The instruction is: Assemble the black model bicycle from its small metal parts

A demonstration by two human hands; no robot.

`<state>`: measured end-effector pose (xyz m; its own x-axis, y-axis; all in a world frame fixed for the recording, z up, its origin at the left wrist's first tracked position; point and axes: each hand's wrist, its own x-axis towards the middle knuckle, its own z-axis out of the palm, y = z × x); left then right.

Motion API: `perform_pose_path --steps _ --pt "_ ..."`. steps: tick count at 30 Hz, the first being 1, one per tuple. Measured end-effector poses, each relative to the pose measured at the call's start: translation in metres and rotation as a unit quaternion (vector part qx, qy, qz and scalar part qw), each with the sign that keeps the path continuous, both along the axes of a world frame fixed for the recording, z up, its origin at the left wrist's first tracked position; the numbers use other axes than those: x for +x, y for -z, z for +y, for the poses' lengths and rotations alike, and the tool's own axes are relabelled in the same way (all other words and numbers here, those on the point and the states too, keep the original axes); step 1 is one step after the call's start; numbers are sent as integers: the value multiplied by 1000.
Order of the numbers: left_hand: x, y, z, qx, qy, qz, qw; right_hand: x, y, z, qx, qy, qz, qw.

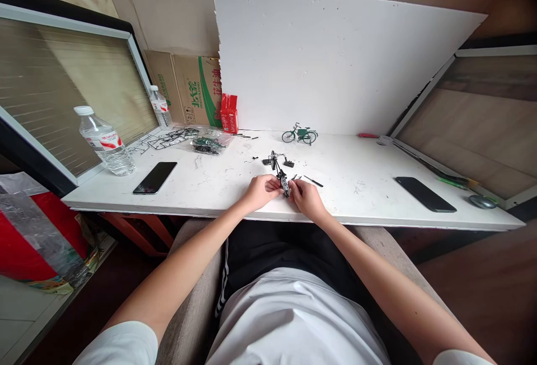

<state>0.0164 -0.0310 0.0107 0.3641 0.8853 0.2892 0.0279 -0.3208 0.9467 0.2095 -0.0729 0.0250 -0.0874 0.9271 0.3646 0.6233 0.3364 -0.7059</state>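
A small black-and-silver model (284,182) with a wheel-like part at its far end is near the table's front edge. My left hand (262,193) pinches it from the left side, thumb and fingers together. On the other side, my right hand (308,197) has its fingertips pressed together at the model's near end; whatever tiny part they may grip is hidden. Just beyond the hands lie black pieces, one of them a flat black block (289,163). A thin black stick-like tool (314,181) rests right of my right hand. Further back stands a green model bicycle (299,133).
Left on the white table (235,178) are a phone (155,178), a water bottle (107,144), black part frames (172,138) and a plastic bag of parts (210,142). A red box (229,113) stands behind. At right lie another phone (424,194) and a mouse (482,202).
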Motion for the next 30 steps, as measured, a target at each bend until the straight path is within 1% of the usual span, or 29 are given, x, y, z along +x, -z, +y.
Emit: perform_pose_path --steps 7,13,18,21,26,30 --pt "0 -3 -4 27 -4 16 1000 -1 -3 -2 -1 3 -6 1000" --pt "0 -4 -7 55 7 34 998 -2 -5 -2 -4 7 -1 1000" --pt "0 -6 -8 75 -10 55 996 -2 -4 -1 -7 2 -2 1000" --pt "0 -5 -8 77 -8 52 996 -1 -3 -1 -9 6 -5 1000" --pt "1 -3 -8 60 14 35 997 0 1 1 -1 10 -4 1000" --pt "1 -3 -8 59 14 34 998 1 2 3 2 12 -12 1000"
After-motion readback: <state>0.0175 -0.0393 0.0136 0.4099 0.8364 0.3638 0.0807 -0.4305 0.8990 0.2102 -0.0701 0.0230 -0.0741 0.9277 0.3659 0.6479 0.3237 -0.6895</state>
